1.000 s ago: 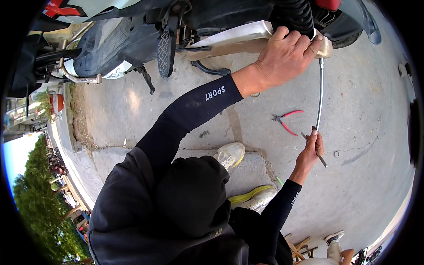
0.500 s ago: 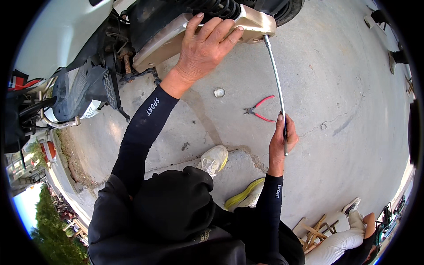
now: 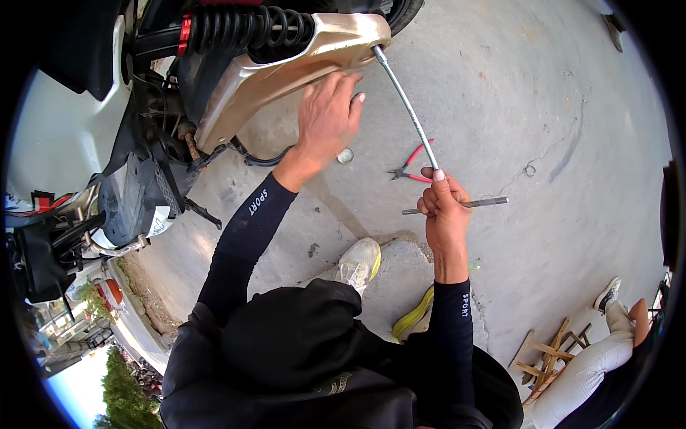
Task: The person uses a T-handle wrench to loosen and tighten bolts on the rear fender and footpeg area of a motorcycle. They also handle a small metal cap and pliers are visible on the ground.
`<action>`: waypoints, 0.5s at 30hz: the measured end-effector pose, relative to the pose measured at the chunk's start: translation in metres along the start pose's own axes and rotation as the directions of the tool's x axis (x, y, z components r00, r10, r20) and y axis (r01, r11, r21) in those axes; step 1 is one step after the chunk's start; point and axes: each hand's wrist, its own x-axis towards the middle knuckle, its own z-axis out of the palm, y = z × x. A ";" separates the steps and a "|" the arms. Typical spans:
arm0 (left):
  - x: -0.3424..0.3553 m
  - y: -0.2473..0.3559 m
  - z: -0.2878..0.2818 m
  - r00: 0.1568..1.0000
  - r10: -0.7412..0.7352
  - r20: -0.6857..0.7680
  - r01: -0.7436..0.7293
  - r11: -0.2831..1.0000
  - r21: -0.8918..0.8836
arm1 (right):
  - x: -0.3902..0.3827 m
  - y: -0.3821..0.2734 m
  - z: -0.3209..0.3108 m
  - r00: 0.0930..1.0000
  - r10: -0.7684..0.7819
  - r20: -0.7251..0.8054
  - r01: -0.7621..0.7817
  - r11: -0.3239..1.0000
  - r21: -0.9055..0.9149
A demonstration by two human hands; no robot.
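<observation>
A T-handle socket wrench [image 3: 407,104] runs from the end of the gold-coloured swingarm cover [image 3: 307,61] back toward me. Its socket end sits at a hole in the cover's rounded end. Around its crossbar, my right hand [image 3: 446,204] is closed, thumb lying along the shaft. Just below the cover's lower edge is my left hand [image 3: 329,114], empty, its fingers loosely bent and a little apart; I cannot tell whether the fingertips touch the cover. Behind the wrench shaft, red-handled cutting pliers [image 3: 409,171] lie on the concrete.
A black coil spring shock [image 3: 250,27] rises above the cover. The scooter's white body panel [image 3: 78,121] fills the left. A small round metal cap [image 3: 345,155] and a ring [image 3: 529,171] lie on the floor. Wooden stools [image 3: 550,357] and a seated person [image 3: 589,379] are lower right.
My left hand has come off the cover and dropped below it. My right hand has moved up to the wrench's crossbar, which now lies crosswise. The whole view has shifted.
</observation>
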 end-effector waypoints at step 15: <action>0.058 0.031 0.040 0.708 -0.326 0.626 0.618 -0.142 -0.773 | -0.030 0.002 -0.016 0.995 -0.077 -0.071 0.089 0.979 0.185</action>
